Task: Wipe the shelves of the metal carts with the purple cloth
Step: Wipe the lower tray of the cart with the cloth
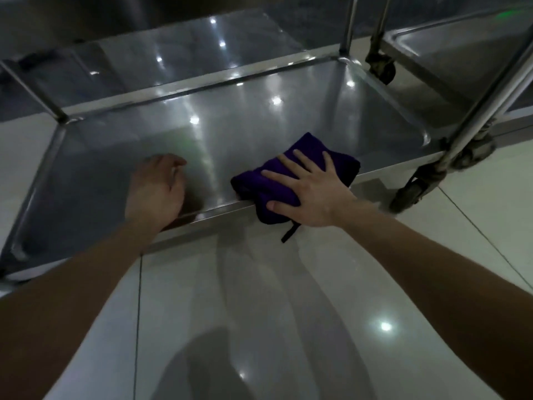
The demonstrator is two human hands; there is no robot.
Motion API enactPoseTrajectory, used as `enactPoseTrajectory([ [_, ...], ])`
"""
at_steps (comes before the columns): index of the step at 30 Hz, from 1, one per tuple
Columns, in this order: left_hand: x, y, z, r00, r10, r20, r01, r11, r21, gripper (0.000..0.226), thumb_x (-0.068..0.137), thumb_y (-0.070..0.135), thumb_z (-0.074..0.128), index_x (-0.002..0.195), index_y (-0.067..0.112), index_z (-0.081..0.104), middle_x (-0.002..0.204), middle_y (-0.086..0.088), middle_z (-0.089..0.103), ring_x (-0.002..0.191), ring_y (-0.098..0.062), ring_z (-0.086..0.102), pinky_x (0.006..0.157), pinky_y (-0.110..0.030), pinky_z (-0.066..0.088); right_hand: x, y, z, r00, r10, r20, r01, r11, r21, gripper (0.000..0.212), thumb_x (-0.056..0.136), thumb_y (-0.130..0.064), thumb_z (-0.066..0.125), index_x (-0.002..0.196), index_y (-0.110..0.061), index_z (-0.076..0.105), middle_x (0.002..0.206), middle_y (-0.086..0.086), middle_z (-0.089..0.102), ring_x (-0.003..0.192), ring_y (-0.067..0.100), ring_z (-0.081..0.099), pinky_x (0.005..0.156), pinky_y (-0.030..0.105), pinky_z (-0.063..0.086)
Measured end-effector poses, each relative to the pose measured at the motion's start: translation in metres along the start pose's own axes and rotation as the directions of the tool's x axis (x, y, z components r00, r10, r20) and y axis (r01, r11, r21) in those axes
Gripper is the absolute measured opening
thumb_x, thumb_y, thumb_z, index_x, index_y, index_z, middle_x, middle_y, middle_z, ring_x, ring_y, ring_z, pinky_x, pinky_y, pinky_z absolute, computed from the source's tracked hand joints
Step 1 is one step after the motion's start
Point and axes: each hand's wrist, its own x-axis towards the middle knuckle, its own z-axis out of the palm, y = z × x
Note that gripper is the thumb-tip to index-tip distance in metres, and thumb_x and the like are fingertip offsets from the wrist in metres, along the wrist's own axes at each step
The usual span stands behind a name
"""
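At the left of the frame the low shelf [259, 125] of the metal cart runs off past the picture's edge, so its near left corner is cut off, and a wipe could miss it without anyone noticing. The left hand [157, 192] rests over the shelf's near rim [213, 213] with its fingers folded under the palm. I cannot tell whether they grip the rim or only lean there. Placed so, the hand lies in the path of any leftward sweep and would leave an unwiped patch beneath it. To its right, in the middle of the frame, the purple cloth [314, 150] lies bunched across the rim, part on the shelf and part hanging toward the floor [259, 313]. The right hand [308, 194] presses it flat with its fingers [300, 163] spread wide and straight, pinching nothing, so a pull toward the body could probably drag the cloth off the edge. Its dangling black loop [289, 234] might catch on the rim. Further right, the caster [412, 192] suggests the cart may roll under a hard push, and whether it is locked cannot be made out. Bright glare hides which areas are already clean. Any upper shelves and most of the second cart [450, 50] at upper right lie outside the frame.
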Motion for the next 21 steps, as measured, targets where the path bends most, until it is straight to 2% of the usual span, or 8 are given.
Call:
enactPoseTrajectory([
  [2, -0.011, -0.051, -0.019, 0.999, -0.001, 0.047, -0.007, 0.983, 0.186, 0.051, 0.104, 0.034, 0.037, 0.123, 0.002, 0.073, 0.122, -0.028, 0.07, 0.115, -0.051, 0.061, 0.1, -0.058, 0.048, 0.011, -0.009, -0.002, 0.997, 0.05, 0.053, -0.051, 0.999, 0.017, 0.094, 0.081, -0.101, 0.002, 0.166, -0.059, -0.001, 0.182, -0.005, -0.006, 0.167, 0.029, -0.01, 0.124, 0.074, -0.014],
  [4, -0.02, -0.086, -0.027, 0.99, -0.044, 0.132, 0.007, 0.964, 0.267, 0.056, 0.102, 0.038, 0.035, 0.128, 0.005, 0.072, 0.127, -0.028, 0.068, 0.118, -0.051, 0.059, 0.101, -0.058, 0.047, 0.031, -0.013, -0.005, 0.989, 0.091, 0.117, -0.098, 0.994, 0.052, 0.102, 0.073, -0.107, 0.0, 0.164, -0.061, -0.006, 0.181, -0.006, -0.013, 0.166, 0.03, -0.015, 0.122, 0.075, -0.018],
  [6, -0.026, -0.102, -0.026, 0.983, -0.071, 0.169, 0.029, 0.971, 0.239, 0.055, 0.1, 0.039, 0.039, 0.133, 0.009, 0.07, 0.134, -0.024, 0.065, 0.123, -0.048, 0.056, 0.105, -0.057, 0.045, 0.059, -0.013, -0.006, 0.976, 0.129, 0.175, -0.144, 0.987, 0.077, 0.114, 0.061, -0.114, 0.001, 0.162, -0.063, -0.009, 0.18, -0.006, -0.019, 0.165, 0.03, -0.02, 0.119, 0.076, -0.021],
  [9, -0.029, -0.106, -0.013, 0.992, -0.072, 0.104, 0.052, 0.981, 0.187, 0.047, 0.099, 0.037, 0.043, 0.131, 0.015, 0.07, 0.135, -0.018, 0.063, 0.123, -0.044, 0.055, 0.104, -0.055, 0.046, 0.112, -0.006, -0.006, 0.96, 0.189, 0.207, -0.208, 0.975, 0.075, 0.124, 0.052, -0.118, 0.004, 0.162, -0.063, -0.012, 0.178, -0.006, -0.023, 0.163, 0.033, -0.024, 0.116, 0.078, -0.021],
  [13, -0.027, -0.11, -0.001, 0.999, -0.034, 0.037, 0.027, 0.986, 0.164, 0.041, 0.1, 0.034, 0.045, 0.126, 0.015, 0.07, 0.133, -0.017, 0.063, 0.12, -0.043, 0.055, 0.101, -0.053, 0.045, 0.185, -0.01, -0.012, 0.957, 0.228, 0.181, -0.249, 0.964, 0.099, 0.123, 0.055, -0.118, 0.007, 0.163, -0.06, -0.01, 0.18, -0.003, -0.02, 0.163, 0.038, -0.022, 0.112, 0.081, -0.021],
  [17, -0.021, -0.107, 0.003, 1.0, -0.024, 0.001, 0.023, 0.992, 0.126, 0.04, 0.1, 0.032, 0.044, 0.125, 0.015, 0.071, 0.131, -0.014, 0.064, 0.119, -0.041, 0.055, 0.1, -0.05, 0.043, 0.227, -0.042, -0.013, 0.959, 0.205, 0.196, -0.224, 0.971, 0.081, 0.122, 0.056, -0.117, 0.006, 0.163, -0.061, -0.011, 0.18, -0.002, -0.019, 0.163, 0.039, -0.023, 0.111, 0.082, -0.022],
  [21, -0.021, -0.106, 0.001, 0.999, -0.046, -0.015, 0.048, 0.995, 0.086, 0.04, 0.102, 0.03, 0.04, 0.123, 0.015, 0.071, 0.129, -0.012, 0.064, 0.119, -0.039, 0.055, 0.102, -0.049, 0.042, 0.203, -0.079, -0.011, 0.976, 0.082, 0.2, -0.102, 0.991, 0.09, 0.093, 0.08, -0.101, 0.011, 0.162, -0.063, -0.009, 0.179, -0.006, -0.02, 0.164, 0.032, -0.022, 0.117, 0.078, -0.021],
])
